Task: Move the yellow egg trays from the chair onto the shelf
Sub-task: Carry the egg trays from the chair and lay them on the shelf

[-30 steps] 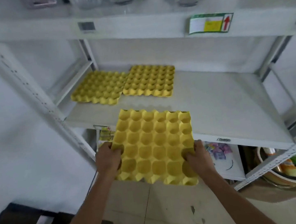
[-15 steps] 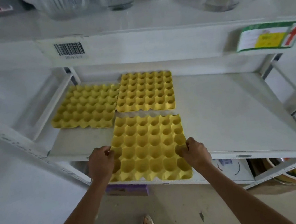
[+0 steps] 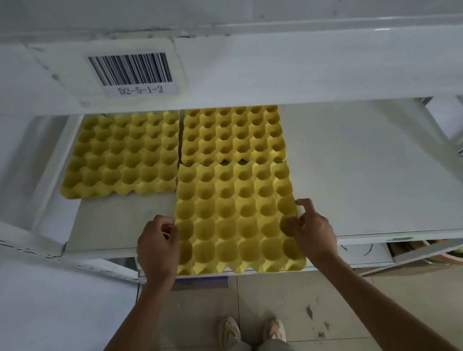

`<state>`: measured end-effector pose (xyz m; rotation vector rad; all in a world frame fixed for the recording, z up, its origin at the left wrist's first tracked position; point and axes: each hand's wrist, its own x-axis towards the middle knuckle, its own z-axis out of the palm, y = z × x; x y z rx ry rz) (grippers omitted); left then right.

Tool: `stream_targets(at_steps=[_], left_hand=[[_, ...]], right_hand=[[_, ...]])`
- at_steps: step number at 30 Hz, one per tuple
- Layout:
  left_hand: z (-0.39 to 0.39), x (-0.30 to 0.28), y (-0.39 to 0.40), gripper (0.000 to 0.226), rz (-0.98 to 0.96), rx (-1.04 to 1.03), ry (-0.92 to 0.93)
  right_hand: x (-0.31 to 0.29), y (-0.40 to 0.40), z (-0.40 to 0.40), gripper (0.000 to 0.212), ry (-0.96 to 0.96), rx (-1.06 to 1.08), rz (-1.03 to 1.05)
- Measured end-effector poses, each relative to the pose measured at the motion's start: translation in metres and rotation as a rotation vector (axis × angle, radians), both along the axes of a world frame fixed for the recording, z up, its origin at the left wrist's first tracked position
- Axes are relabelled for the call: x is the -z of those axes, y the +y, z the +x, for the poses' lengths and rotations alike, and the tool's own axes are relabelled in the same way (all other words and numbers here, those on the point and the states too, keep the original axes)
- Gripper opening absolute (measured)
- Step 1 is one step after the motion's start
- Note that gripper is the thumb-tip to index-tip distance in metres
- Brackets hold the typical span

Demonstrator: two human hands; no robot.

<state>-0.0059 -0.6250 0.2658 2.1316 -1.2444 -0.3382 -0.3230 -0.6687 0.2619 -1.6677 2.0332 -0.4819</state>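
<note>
A yellow egg tray (image 3: 237,215) lies on the white shelf (image 3: 371,174), its near edge at the shelf's front lip. My left hand (image 3: 157,250) grips its left near corner and my right hand (image 3: 309,231) holds its right near corner, thumb inside a cup. Two more yellow egg trays rest side by side at the back: one at the left (image 3: 123,157) and one (image 3: 232,134) just behind the held tray, touching it. The chair is out of view.
The upper shelf's front beam with a barcode label (image 3: 132,72) hangs low over the trays. A slanted shelf post (image 3: 11,236) stands at the left. Bowls (image 3: 452,253) sit on the level below at the right. My feet (image 3: 249,330) stand on the tiled floor.
The tray went from the air in front of the shelf onto the shelf board and slid back against the rear tray. My head moved closer and lower.
</note>
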Motion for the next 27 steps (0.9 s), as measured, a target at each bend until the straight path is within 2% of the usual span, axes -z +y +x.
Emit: stream_targets(at_steps=[8, 10, 12, 15, 18, 23, 25, 27], left_hand=[[0.003, 0.002, 0.001, 0.005, -0.004, 0.021, 0.010], [0.003, 0.001, 0.002, 0.006, 0.013, 0.014, -0.004], [0.002, -0.001, 0.005, 0.018, 0.069, 0.001, -0.029], [-0.001, -0.009, 0.019, 0.042, 0.178, 0.044, -0.100], [-0.009, -0.017, 0.041, 0.054, 0.223, 0.034, -0.167], [-0.042, -0.032, 0.111, 0.066, 0.217, -0.153, -0.278], [-0.074, -0.038, 0.153, 0.073, 0.224, -0.254, -0.273], [-0.117, -0.041, 0.199, 0.069, 0.225, -0.363, -0.292]], right_hand=[[-0.005, 0.002, -0.001, 0.046, -0.015, -0.013, 0.059], [-0.010, 0.003, -0.001, 0.052, -0.001, -0.020, 0.009], [-0.015, 0.003, -0.001, 0.057, 0.018, -0.063, -0.073], [-0.025, -0.001, 0.002, 0.054, 0.056, -0.217, -0.191], [-0.033, -0.015, 0.001, 0.059, 0.117, -0.396, -0.250], [-0.051, -0.016, -0.005, 0.060, 0.144, -0.720, -0.443], [-0.063, 0.001, -0.009, 0.056, 0.108, -0.878, -0.556], [-0.074, 0.029, -0.012, 0.053, 0.047, -1.048, -0.660]])
